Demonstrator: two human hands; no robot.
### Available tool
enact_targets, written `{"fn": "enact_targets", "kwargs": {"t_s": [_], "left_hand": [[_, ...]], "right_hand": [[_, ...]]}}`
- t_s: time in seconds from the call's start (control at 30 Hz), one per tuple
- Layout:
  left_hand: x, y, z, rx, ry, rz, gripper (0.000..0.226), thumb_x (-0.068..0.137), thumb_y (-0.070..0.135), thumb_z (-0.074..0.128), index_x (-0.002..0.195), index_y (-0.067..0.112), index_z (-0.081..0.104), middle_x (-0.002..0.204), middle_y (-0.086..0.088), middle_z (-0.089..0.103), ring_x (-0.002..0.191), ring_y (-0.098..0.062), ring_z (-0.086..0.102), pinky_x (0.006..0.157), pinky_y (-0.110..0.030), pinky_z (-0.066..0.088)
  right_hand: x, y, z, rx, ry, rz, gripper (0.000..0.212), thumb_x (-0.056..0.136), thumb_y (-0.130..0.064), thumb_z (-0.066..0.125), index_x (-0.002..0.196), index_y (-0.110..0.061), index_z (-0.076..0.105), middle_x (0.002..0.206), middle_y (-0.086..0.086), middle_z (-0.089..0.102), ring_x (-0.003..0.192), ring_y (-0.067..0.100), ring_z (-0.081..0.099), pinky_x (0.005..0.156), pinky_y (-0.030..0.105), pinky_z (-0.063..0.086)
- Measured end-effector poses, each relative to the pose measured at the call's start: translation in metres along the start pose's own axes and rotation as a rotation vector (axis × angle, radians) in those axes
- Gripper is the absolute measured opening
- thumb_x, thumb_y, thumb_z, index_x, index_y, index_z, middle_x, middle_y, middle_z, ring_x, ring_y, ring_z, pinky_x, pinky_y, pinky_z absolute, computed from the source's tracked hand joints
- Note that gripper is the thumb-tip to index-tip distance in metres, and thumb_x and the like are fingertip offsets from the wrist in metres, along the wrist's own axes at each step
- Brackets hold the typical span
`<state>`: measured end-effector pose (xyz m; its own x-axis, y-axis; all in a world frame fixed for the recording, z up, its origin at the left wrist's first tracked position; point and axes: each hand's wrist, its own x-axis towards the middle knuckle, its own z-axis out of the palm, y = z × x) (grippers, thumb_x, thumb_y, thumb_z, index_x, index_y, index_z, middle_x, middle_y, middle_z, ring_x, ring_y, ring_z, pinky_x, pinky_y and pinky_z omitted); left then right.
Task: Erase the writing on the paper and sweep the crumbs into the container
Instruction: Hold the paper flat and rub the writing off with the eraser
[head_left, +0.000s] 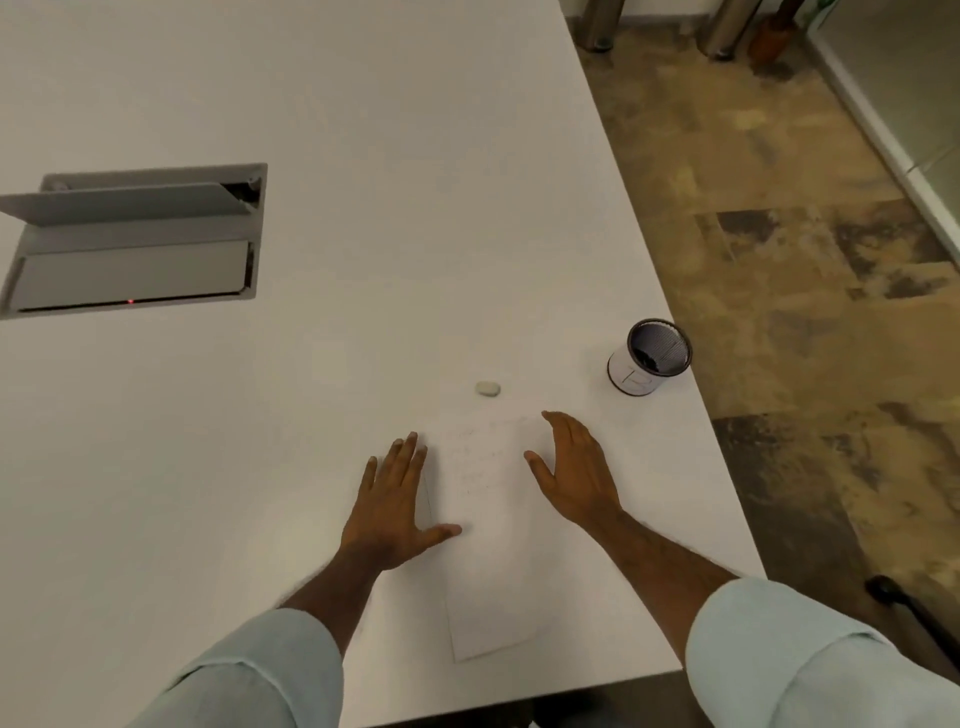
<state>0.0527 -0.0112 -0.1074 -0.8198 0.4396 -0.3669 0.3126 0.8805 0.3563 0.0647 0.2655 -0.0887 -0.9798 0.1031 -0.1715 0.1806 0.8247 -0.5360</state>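
The paper (488, 545) lies on the desk (311, 130), its faint writing seemingly not yet erased. Both hands are spread flat and empty: the left hand (392, 499) on the paper's left edge, the right hand (576, 467) at its right edge. The next move is likely to pinch the eraser (488, 388) just beyond the paper's far edge. The container (647, 358) stands off the paper's far-right corner.

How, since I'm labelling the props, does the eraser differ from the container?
The eraser is small, pale and oval; the container is a larger white cylinder with a dark rim. The eraser lies flat just beyond the paper; the container stands upright, open, near the right edge of the table. Both rest on it, untouched.
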Motion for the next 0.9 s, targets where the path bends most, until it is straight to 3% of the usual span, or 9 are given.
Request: {"fn": "enact_targets", "kwargs": {"t_s": [0.17,0.37,0.53,0.63,0.73,0.83,0.9], "left_hand": [[0.007,-0.003,0.019,0.04,-0.048,0.086,0.131,0.065,0.098,0.041,0.157,0.021,-0.013,0.165,0.003,-0.024,0.149,-0.014,-0.028,0.122,-0.047,-0.013],[0.023,-0.001,0.019,0.052,-0.022,0.115,0.131,0.066,0.097,0.044,0.157,0.021,-0.013,0.164,0.004,-0.027,0.149,-0.014,-0.03,0.121,-0.045,-0.018],[0.027,-0.004,0.024,0.022,0.041,0.142,0.128,0.068,0.098,0.043,0.16,0.02,-0.001,0.168,0.003,-0.014,0.153,-0.015,-0.019,0.122,-0.049,-0.01],[0.026,-0.003,0.028,0.06,0.079,0.131,0.124,0.071,0.097,0.04,0.161,0.02,0.003,0.169,0.002,-0.01,0.154,-0.016,-0.014,0.123,-0.052,-0.007],[0.027,0.0,0.029,0.084,0.101,0.097,0.12,0.074,0.097,0.036,0.161,0.021,0.002,0.169,0.003,-0.01,0.154,-0.015,-0.013,0.123,-0.052,-0.005],[0.027,0.0,0.032,0.093,0.107,0.089,0.12,0.074,0.097,0.035,0.161,0.02,0.001,0.169,0.003,-0.009,0.154,-0.015,-0.011,0.124,-0.052,-0.003],[0.027,-0.001,0.033,0.089,0.127,0.09,0.121,0.074,0.097,0.036,0.161,0.02,0.002,0.169,0.003,-0.008,0.154,-0.016,-0.01,0.124,-0.052,-0.003]], "right_hand": [[0.026,-0.003,0.009,-0.004,0.044,-0.034,0.047,0.092,-0.033,0.059,0.132,-0.012,0.048,0.132,0.007,0.054,0.124,0.025,0.046,0.103,0.04,0.037],[0.067,-0.018,0.014,-0.026,0.035,-0.026,0.039,0.091,-0.035,0.06,0.122,-0.012,0.057,0.12,0.006,0.058,0.114,0.026,0.05,0.096,0.04,0.038],[0.095,-0.027,0.025,-0.102,-0.019,-0.051,0.046,0.091,-0.035,0.06,0.131,-0.015,0.051,0.124,0.008,0.052,0.113,0.027,0.048,0.095,0.041,0.039],[0.104,-0.03,0.034,-0.116,-0.01,-0.097,0.039,0.089,-0.032,0.064,0.123,-0.015,0.06,0.116,0.008,0.053,0.106,0.027,0.051,0.091,0.042,0.044],[0.11,-0.03,0.039,-0.05,0.015,-0.121,0.025,0.087,-0.027,0.068,0.107,-0.012,0.066,0.107,0.007,0.058,0.097,0.026,0.055,0.086,0.043,0.049],[0.105,-0.028,0.04,0.131,0.098,-0.089,0.009,0.088,-0.018,0.066,0.089,-0.015,0.057,0.089,0.001,0.061,0.081,0.02,0.057,0.073,0.043,0.052],[0.091,-0.029,0.039,0.263,0.139,-0.032,0.013,0.09,-0.016,0.064,0.085,-0.018,0.051,0.078,-0.003,0.06,0.069,0.016,0.058,0.064,0.037,0.053]]}}
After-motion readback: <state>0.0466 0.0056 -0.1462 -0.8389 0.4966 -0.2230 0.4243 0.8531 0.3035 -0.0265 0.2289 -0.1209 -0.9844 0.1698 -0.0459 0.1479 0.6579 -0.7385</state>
